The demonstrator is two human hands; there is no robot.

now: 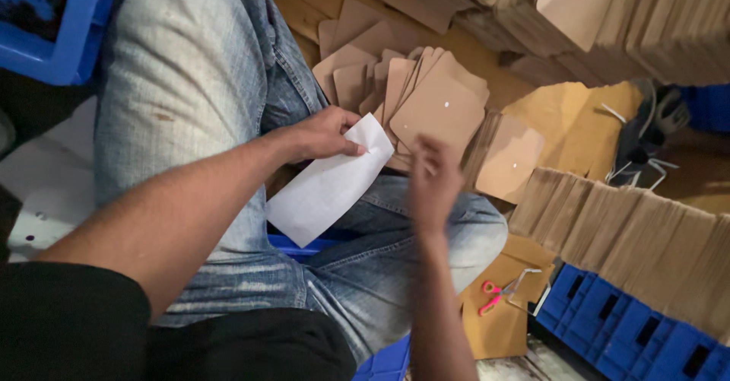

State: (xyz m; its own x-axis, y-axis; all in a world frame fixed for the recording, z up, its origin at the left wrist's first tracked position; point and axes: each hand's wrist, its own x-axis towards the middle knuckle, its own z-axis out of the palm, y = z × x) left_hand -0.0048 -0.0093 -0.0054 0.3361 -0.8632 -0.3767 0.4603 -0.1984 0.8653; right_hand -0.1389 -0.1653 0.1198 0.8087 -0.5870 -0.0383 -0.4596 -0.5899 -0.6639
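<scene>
Head view: left hand (323,134) pinches a white paper sheet (328,181); blurred right hand (433,183), grip unclear, should approach the brown cards (437,107) squarely.

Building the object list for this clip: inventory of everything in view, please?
white rectangular paper sheet: one, white, over the lap, pinched by the left hand
brown cardboard tags with small holes: many, tan, fanned pile ahead of the knees
stacked brown card rows: many, tan, right side and top
pink-handled scissors: one, pink, on cardboard lower right
blue plastic crates: several, blue, lower right and top left
black sandal: one, dark, right
blue jeans: one pair, faded blue
left hand: holds the sheet
right hand: blurred, beside the sheet
</scene>
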